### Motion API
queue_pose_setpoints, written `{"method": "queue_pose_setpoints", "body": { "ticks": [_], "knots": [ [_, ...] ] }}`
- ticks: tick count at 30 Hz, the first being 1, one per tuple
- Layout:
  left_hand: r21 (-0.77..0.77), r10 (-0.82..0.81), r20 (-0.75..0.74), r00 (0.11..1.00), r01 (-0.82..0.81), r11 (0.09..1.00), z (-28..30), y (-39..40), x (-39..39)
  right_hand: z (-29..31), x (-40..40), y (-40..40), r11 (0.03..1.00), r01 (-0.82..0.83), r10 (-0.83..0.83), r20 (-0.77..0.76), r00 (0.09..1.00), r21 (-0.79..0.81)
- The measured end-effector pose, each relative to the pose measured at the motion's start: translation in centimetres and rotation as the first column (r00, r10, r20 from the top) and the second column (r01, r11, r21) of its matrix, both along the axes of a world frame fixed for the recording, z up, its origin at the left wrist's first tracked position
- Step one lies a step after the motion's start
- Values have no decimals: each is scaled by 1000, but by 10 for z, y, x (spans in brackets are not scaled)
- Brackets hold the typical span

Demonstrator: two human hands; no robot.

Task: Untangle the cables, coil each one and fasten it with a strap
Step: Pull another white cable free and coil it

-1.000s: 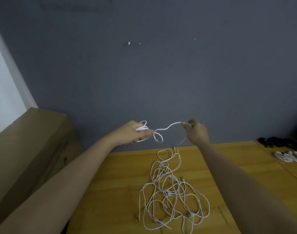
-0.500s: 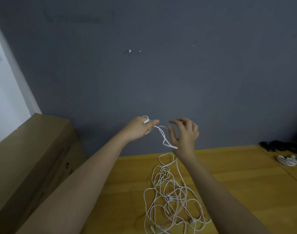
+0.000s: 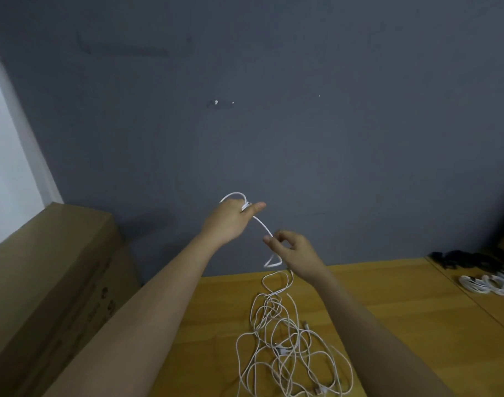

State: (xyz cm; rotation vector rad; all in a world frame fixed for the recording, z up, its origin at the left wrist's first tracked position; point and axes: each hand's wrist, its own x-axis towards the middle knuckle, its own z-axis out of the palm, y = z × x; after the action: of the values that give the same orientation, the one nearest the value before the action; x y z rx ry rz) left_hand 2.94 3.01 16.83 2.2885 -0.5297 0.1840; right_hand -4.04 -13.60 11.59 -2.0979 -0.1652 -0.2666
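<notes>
A tangle of thin white cables (image 3: 285,345) lies on the wooden table (image 3: 402,316) in front of me. One white cable (image 3: 263,224) rises from the pile to both raised hands. My left hand (image 3: 230,219) holds a small coil of it, a loop showing above the knuckles. Lower and to the right, my right hand (image 3: 293,250) pinches the same cable between thumb and fingers, and the strand runs taut between the two hands. A short blurred loop hangs just below the right hand.
A large cardboard box (image 3: 53,282) stands at the left against the grey wall (image 3: 273,110). At the table's far right lie coiled white cables (image 3: 488,285) and a heap of black straps (image 3: 468,259).
My right hand swept in from the right toward the left hand, then dropped lower along the cable. The left hand rose slightly, still holding its coil. The camera tilted up a little.
</notes>
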Motion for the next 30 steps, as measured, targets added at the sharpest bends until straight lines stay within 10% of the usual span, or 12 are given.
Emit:
{"method": "queue_pose_setpoints", "body": {
  "ticks": [7, 13, 17, 23, 26, 30],
  "knots": [
    [-225, 157, -44, 987, -163, 961, 12, 0, 12, -8, -6, 2, 943, 77, -94, 38, 995, 325],
    [-355, 263, -47, 964, -262, 897, 27, 29, 30, -45, -10, -33, 930, 301, -281, -120, 952, 212],
    [-310, 192, -64, 979, -203, 929, 15, 18, 24, -39, 10, -32, 873, 440, -455, -22, 890, -210],
    [-206, 81, -65, 995, -92, 974, 9, -7, 12, 4, 13, 16, 925, 145, -157, 5, 988, 352],
    [-193, 52, -36, 998, -58, 980, 12, -10, 8, 14, 12, 22, 766, -2, 80, -92, 993, 642],
    [-211, -32, -87, 996, 14, 977, 15, -1, 2, 11, 9, 10, 781, 11, 138, -190, 972, 625]
  ]
}}
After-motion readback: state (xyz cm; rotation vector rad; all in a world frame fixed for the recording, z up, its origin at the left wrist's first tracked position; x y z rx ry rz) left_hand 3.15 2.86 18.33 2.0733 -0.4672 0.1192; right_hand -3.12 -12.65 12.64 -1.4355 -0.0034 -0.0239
